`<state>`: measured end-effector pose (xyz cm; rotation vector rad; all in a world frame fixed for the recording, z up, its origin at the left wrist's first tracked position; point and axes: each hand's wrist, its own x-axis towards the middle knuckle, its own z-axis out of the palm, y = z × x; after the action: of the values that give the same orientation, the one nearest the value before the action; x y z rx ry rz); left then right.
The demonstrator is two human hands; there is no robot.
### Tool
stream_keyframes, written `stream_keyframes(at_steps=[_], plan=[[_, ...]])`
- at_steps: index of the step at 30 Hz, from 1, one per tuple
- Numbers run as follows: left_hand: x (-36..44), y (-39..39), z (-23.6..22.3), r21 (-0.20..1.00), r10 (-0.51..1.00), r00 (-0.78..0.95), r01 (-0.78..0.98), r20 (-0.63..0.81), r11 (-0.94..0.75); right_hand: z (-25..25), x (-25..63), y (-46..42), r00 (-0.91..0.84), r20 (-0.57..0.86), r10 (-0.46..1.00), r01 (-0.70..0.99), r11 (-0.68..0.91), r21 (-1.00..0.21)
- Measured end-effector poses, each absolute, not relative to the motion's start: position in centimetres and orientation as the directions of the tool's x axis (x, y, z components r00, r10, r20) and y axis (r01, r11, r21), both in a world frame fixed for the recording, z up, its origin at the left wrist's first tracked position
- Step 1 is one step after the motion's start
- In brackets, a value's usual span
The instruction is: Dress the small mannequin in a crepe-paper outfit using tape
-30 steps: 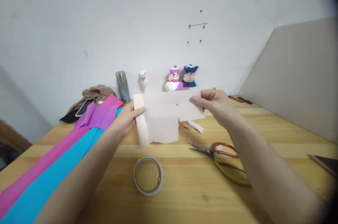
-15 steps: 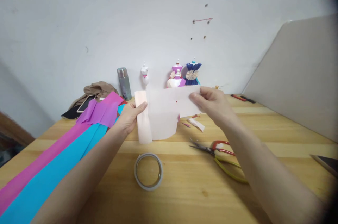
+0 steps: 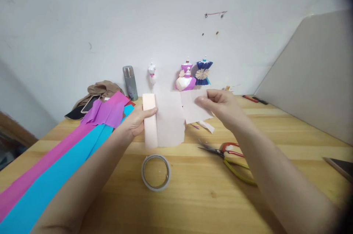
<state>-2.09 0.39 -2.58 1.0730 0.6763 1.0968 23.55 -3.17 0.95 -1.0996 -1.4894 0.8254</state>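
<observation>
Above the table I hold up a pale pinkish-white sheet of crepe paper [image 3: 169,121]. Its left side is a folded, thicker strip, pinched between the thumb and fingers of my left hand [image 3: 138,119]. My right hand [image 3: 222,104] grips a smaller flap [image 3: 193,107] at the sheet's right. A tear line runs between flap and sheet; whether they are still joined at the top I cannot tell. Below the paper lies a roll of tape [image 3: 144,182]. Open scissors [image 3: 222,152] with red and yellow handles lie partly behind my right forearm.
Purple and blue crepe paper [image 3: 102,114] spreads along the left, beside a phone [image 3: 91,104] and brown cloth [image 3: 106,88]. By the wall stand a flask [image 3: 130,83] and several small decorated dress-form figures [image 3: 204,72]. A paper scrap [image 3: 206,127] and cutter [image 3: 250,99] lie rightward.
The flap in my right hand has tilted and moved slightly left, and the tear between it and the sheet has lengthened upward. The camera view has shifted a little.
</observation>
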Motion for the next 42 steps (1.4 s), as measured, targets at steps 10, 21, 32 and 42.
stream_keyframes(at_steps=[10,21,32,42], plan=[[-0.2,-0.2,-3.4,0.879,0.919,0.378,-0.468,0.109,0.088,1.2,22.9,-3.9,-0.05,0.321,0.946,0.21,0.324,-0.922],[-0.4,0.2,-3.7,0.906,0.931,0.357,-0.414,0.072,0.088,1.1,22.7,-3.8,-0.034,0.336,0.941,0.231,0.334,-0.914],[0.1,-0.6,-4.2,0.929,0.967,0.23,-0.369,0.107,-0.015,0.8,22.4,-3.6,-0.091,0.324,0.942,0.203,0.336,-0.92],[0.8,-0.8,-4.5,0.963,0.978,0.131,-0.239,0.162,-0.127,0.4,22.2,-3.6,-0.154,0.291,0.944,0.198,0.317,-0.927]])
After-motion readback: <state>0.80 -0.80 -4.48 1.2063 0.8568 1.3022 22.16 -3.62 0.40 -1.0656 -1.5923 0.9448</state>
